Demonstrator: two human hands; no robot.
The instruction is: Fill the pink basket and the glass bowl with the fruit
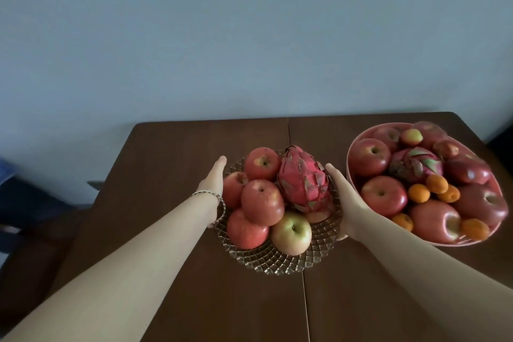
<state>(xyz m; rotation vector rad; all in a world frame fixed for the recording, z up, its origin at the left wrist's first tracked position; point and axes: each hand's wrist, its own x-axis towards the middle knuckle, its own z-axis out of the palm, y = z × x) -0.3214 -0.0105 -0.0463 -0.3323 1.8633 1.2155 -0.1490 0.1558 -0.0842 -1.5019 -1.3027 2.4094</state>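
Two fruit containers on a dark wooden surface [172, 164]. Centre: glass bowl [280, 262] holding six apples, five red and one yellow-green apple [291, 232], plus one dragon fruit [304, 179]; a further fruit beneath the dragon fruit is too hidden to identify. Right: pink basket [350, 147], close beside the bowl, holding one second dragon fruit [416, 165], five visible small orange fruits [419, 193] and several red apples, the rear ones too crowded for a sure count. Left hand [215, 184], one bracelet [215, 197] at the wrist, and right hand [345, 197] lie against opposite sides of the bowl's rim; each grip is clamped on the bowl, fingers extended along the glass.
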